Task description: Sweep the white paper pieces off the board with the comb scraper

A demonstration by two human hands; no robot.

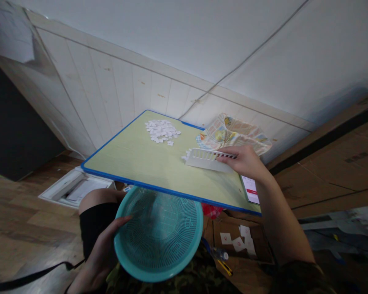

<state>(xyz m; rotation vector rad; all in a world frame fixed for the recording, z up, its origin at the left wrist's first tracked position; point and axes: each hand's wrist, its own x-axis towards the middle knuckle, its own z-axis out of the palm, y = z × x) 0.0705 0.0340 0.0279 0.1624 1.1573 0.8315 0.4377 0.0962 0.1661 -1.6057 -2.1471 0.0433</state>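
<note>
My left hand (pixel 106 241) is closed on the left rim of a turquoise plastic colander (pixel 184 261), its thumb over the edge. The colander sits in my lap below the table's front edge, tilted, with no contents visible. My right hand (pixel 243 161) grips the right end of a white panel with a row of slots (pixel 202 157), held on edge at the tabletop. Small white pieces (pixel 185 156) show at the panel's left end. A heap of small white paper-like pieces (pixel 161 130) lies toward the back of the table (pixel 125 155).
Behind my right hand lies a crumpled patterned cloth or bag (pixel 233 132). A phone (pixel 251 190) rests near the table's right corner. Below are an open cardboard box with white cards (pixel 239 244), a yellow cutter (pixel 225 267) and a bottle (pixel 222 255). A white box (pixel 58 190) stands left.
</note>
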